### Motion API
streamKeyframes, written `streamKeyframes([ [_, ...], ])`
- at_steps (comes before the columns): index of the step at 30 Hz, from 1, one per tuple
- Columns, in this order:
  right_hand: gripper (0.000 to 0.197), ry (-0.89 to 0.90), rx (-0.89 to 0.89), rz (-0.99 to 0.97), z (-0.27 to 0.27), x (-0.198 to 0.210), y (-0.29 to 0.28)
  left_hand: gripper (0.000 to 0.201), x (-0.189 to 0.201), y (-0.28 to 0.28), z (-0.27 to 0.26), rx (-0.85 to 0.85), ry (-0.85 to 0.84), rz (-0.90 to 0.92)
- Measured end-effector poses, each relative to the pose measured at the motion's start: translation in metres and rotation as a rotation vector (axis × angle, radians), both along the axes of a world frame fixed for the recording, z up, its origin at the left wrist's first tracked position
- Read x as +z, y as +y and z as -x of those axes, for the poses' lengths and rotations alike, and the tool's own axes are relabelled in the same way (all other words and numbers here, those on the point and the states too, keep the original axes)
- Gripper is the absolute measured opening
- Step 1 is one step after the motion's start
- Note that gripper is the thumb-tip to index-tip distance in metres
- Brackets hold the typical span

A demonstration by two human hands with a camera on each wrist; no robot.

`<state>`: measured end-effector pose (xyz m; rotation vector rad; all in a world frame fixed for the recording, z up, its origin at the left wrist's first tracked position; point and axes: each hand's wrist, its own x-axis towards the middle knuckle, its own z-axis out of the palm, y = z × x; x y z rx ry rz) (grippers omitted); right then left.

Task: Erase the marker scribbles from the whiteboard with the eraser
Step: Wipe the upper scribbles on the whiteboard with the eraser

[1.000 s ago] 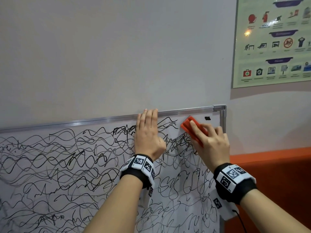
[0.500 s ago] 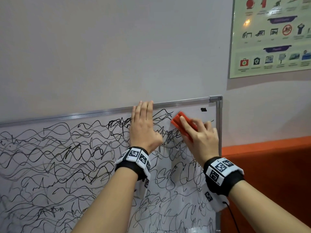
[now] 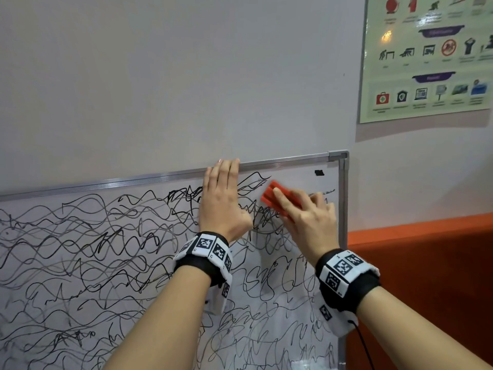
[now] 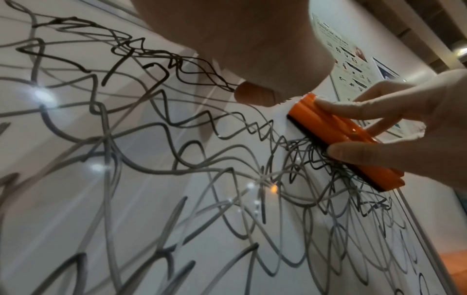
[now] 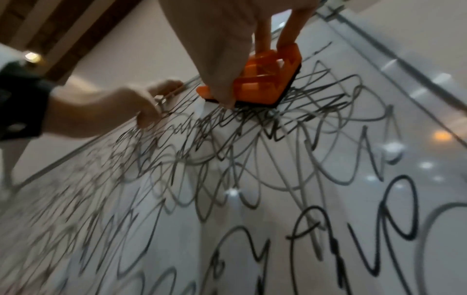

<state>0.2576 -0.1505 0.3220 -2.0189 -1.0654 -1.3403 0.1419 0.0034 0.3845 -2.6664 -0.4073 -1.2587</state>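
Shifted leftward, orange eraser presses black scribbles.

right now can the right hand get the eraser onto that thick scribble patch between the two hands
Probably yes. The right hand presses the eraser flat on the whiteboard at the scribble patch's edge; nothing lies between, though the left hand rests flat just beyond it.

Orange eraser with black felt underside. White board covered in black wavy scribbles, framed in silver. Black-and-white checkered wristbands; orange panel at right.
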Motion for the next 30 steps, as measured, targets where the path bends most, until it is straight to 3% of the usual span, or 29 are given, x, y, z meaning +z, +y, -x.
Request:
streamKeyframes([
  [3,0.063,0.101,-0.05,-0.134,-0.006,0.008,-0.004,0.101,0.001,0.002,0.002,-0.018,-0.002,-0.007],
  [8,0.067,0.029,-0.008,0.0,0.003,0.002,-0.002,0.101,-0.003,0.001,-0.003,-0.001,-0.025,0.008],
  [11,0.07,0.113,-0.006,-0.093,0.003,0.008,-0.001,0.102,-0.003,0.001,-0.004,-0.006,-0.042,0.002],
  [16,0.069,0.048,0.034,-0.027,0.012,0.012,0.013,0.1,-0.001,0.003,-0.003,0.003,-0.029,0.001],
  [22,0.067,0.176,0.002,-0.148,0.012,0.002,0.016,0.086,0.018,0.027,0.02,-0.039,0.028,-0.016],
  [30,0.067,0.25,0.019,-0.241,0.017,0.008,0.028,0.08,0.007,0.032,0.013,0.004,-0.125,0.038],
])
